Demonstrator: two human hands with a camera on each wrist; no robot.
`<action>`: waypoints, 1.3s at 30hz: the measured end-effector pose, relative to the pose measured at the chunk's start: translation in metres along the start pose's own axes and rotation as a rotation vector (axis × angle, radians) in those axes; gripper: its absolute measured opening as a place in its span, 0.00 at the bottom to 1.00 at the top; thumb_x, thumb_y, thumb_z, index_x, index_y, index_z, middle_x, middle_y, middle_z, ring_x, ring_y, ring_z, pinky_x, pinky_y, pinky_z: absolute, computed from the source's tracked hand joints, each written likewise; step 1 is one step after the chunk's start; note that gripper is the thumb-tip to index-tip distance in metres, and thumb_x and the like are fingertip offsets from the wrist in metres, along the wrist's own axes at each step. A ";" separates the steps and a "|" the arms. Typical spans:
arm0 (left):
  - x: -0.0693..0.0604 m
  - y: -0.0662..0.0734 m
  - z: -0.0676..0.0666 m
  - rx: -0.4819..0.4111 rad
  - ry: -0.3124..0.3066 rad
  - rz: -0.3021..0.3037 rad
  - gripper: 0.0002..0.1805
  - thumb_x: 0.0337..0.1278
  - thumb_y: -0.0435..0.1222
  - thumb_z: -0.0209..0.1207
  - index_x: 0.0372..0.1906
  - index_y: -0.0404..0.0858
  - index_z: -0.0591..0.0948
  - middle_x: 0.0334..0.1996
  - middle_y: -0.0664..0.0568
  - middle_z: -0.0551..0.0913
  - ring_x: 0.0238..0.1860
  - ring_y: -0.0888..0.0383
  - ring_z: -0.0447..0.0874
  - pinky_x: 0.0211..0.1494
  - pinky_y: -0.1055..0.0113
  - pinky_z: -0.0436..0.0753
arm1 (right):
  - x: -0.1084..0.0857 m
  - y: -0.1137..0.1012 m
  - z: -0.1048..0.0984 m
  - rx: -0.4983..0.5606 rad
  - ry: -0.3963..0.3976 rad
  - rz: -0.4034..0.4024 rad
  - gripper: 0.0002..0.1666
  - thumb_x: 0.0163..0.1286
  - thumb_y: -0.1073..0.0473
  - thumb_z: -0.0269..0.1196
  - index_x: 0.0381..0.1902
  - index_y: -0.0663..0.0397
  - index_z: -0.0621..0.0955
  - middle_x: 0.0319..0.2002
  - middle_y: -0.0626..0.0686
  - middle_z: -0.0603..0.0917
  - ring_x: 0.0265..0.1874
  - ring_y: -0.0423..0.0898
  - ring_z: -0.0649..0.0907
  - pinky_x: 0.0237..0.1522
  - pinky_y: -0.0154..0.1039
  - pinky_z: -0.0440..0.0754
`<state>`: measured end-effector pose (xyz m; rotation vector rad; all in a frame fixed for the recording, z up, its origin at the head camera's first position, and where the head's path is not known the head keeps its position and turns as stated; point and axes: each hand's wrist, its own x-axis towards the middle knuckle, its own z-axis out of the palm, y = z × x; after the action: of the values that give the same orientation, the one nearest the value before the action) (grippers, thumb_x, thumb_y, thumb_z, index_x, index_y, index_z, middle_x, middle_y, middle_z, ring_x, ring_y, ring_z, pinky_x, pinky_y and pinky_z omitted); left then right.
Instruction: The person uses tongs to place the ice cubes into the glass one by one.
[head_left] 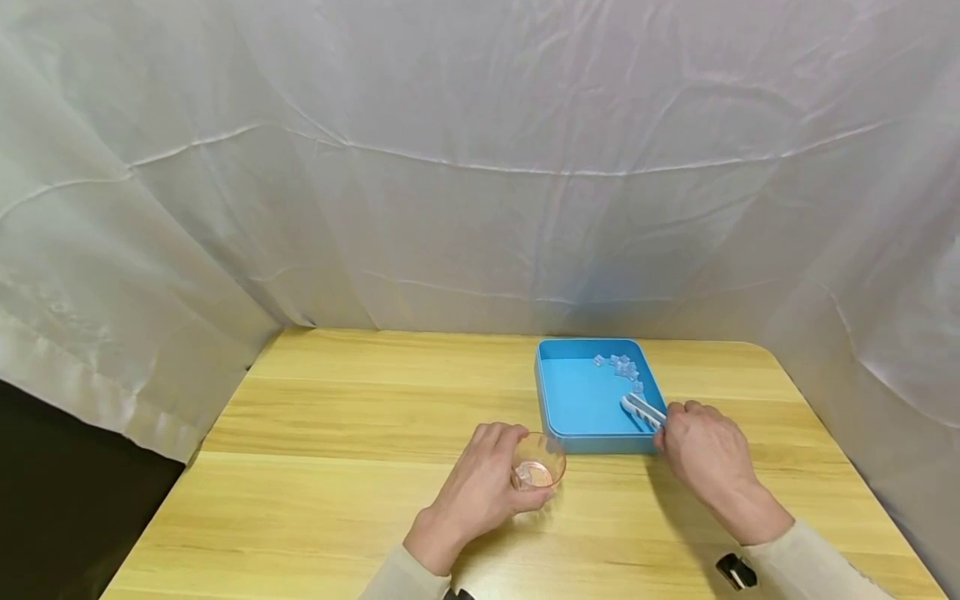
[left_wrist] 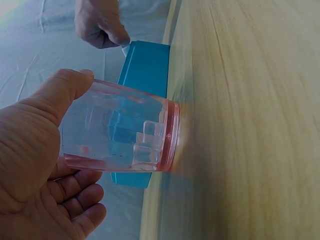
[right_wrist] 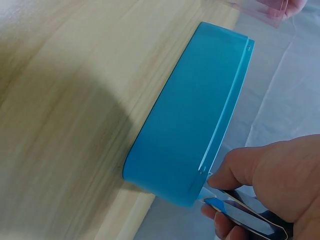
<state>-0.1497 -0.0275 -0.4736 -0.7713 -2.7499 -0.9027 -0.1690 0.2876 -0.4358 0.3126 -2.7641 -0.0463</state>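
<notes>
My left hand [head_left: 489,477] holds a clear, pink-tinted cup [left_wrist: 117,127] between thumb and fingers; it stands upright on the table. A few clear cubes [left_wrist: 148,145] lie at the cup's bottom. To the right, my right hand [head_left: 708,454] grips a pair of tongs [right_wrist: 250,215] with white tips. The tong tips reach over the near right corner of a blue tray [head_left: 577,408], close to its floor. Several clear cubes [head_left: 625,367] lie in the tray's right side, beyond the tips. Whether the tips hold a cube cannot be made out.
The wooden table [head_left: 337,417] extends to the left of the cup and in front of the tray. A pale grey curtain [head_left: 480,208] hangs behind the table and along both sides. The tray's raised wall [right_wrist: 190,110] stands between the right hand and the cubes.
</notes>
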 end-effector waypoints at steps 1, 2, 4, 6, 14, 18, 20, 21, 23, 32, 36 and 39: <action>0.000 0.000 0.000 -0.001 -0.002 -0.002 0.41 0.51 0.56 0.76 0.64 0.36 0.78 0.57 0.49 0.82 0.59 0.54 0.76 0.65 0.58 0.80 | 0.000 0.000 0.000 -0.004 0.008 -0.007 0.15 0.61 0.63 0.68 0.22 0.62 0.74 0.18 0.52 0.68 0.17 0.48 0.67 0.17 0.42 0.67; 0.000 0.000 0.000 -0.002 -0.003 -0.003 0.41 0.51 0.56 0.76 0.64 0.36 0.78 0.57 0.49 0.83 0.59 0.54 0.76 0.65 0.58 0.80 | 0.000 0.001 0.001 -0.006 0.015 -0.013 0.15 0.61 0.63 0.68 0.22 0.62 0.74 0.18 0.52 0.68 0.17 0.48 0.67 0.17 0.42 0.67; 0.000 0.000 0.000 -0.001 -0.005 -0.004 0.41 0.51 0.56 0.76 0.64 0.36 0.78 0.57 0.49 0.82 0.59 0.54 0.76 0.66 0.58 0.80 | 0.000 0.001 0.002 -0.008 0.031 -0.024 0.15 0.60 0.63 0.68 0.22 0.62 0.74 0.18 0.52 0.68 0.17 0.48 0.67 0.17 0.42 0.66; 0.000 0.000 0.000 -0.002 -0.007 -0.007 0.41 0.51 0.56 0.76 0.65 0.36 0.78 0.58 0.49 0.82 0.60 0.54 0.76 0.66 0.58 0.80 | 0.000 0.002 0.002 -0.008 0.047 -0.033 0.15 0.59 0.62 0.68 0.21 0.61 0.74 0.18 0.51 0.68 0.17 0.48 0.67 0.17 0.43 0.66; 0.000 0.000 -0.001 -0.002 -0.008 -0.008 0.42 0.50 0.56 0.77 0.65 0.36 0.78 0.58 0.49 0.82 0.60 0.54 0.76 0.66 0.58 0.80 | -0.001 0.003 0.002 -0.003 0.067 -0.044 0.15 0.60 0.63 0.69 0.22 0.62 0.74 0.18 0.51 0.67 0.17 0.48 0.66 0.18 0.42 0.66; 0.000 0.000 -0.001 0.001 -0.007 -0.009 0.42 0.50 0.56 0.77 0.65 0.36 0.78 0.57 0.49 0.82 0.60 0.54 0.76 0.66 0.58 0.80 | -0.002 0.004 0.003 0.002 0.119 -0.065 0.16 0.58 0.63 0.70 0.21 0.61 0.73 0.17 0.50 0.65 0.17 0.47 0.65 0.17 0.42 0.64; 0.000 0.000 -0.001 0.002 -0.005 -0.009 0.42 0.50 0.56 0.77 0.65 0.36 0.78 0.57 0.49 0.82 0.60 0.54 0.76 0.66 0.58 0.80 | -0.002 0.004 0.004 0.003 0.155 -0.081 0.17 0.57 0.62 0.70 0.21 0.60 0.72 0.17 0.50 0.64 0.17 0.47 0.64 0.17 0.42 0.64; 0.000 0.000 -0.001 0.002 -0.003 -0.008 0.42 0.49 0.56 0.77 0.64 0.36 0.78 0.57 0.49 0.82 0.60 0.54 0.76 0.66 0.59 0.80 | -0.002 0.004 0.004 0.005 0.171 -0.086 0.17 0.56 0.62 0.70 0.21 0.60 0.72 0.17 0.50 0.64 0.17 0.47 0.64 0.17 0.42 0.63; 0.000 0.000 -0.001 0.002 0.000 -0.005 0.42 0.49 0.56 0.77 0.64 0.36 0.78 0.57 0.50 0.83 0.60 0.54 0.76 0.66 0.59 0.80 | -0.003 0.004 0.004 0.012 0.194 -0.091 0.18 0.56 0.62 0.70 0.20 0.59 0.71 0.17 0.50 0.63 0.17 0.47 0.63 0.17 0.42 0.63; -0.001 0.000 0.000 -0.002 0.005 -0.001 0.42 0.49 0.56 0.77 0.64 0.36 0.79 0.57 0.50 0.83 0.59 0.54 0.76 0.65 0.59 0.80 | -0.005 -0.002 -0.003 0.095 0.227 -0.097 0.16 0.57 0.62 0.69 0.21 0.55 0.71 0.18 0.47 0.62 0.19 0.45 0.62 0.21 0.38 0.60; -0.001 -0.001 0.000 0.001 0.007 0.000 0.42 0.49 0.56 0.78 0.64 0.37 0.79 0.57 0.50 0.83 0.60 0.54 0.76 0.66 0.59 0.80 | -0.008 -0.006 -0.008 0.141 0.244 -0.110 0.12 0.57 0.62 0.69 0.24 0.57 0.75 0.19 0.46 0.64 0.21 0.43 0.62 0.22 0.36 0.60; -0.001 -0.001 0.000 0.002 0.008 0.000 0.42 0.48 0.56 0.78 0.64 0.37 0.79 0.57 0.50 0.83 0.60 0.54 0.76 0.66 0.59 0.80 | -0.011 -0.012 -0.015 0.188 0.223 -0.095 0.09 0.58 0.62 0.70 0.27 0.58 0.79 0.21 0.45 0.68 0.21 0.41 0.63 0.22 0.34 0.61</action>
<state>-0.1495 -0.0285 -0.4744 -0.7657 -2.7436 -0.9012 -0.1513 0.2781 -0.4268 0.4682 -2.5346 0.2129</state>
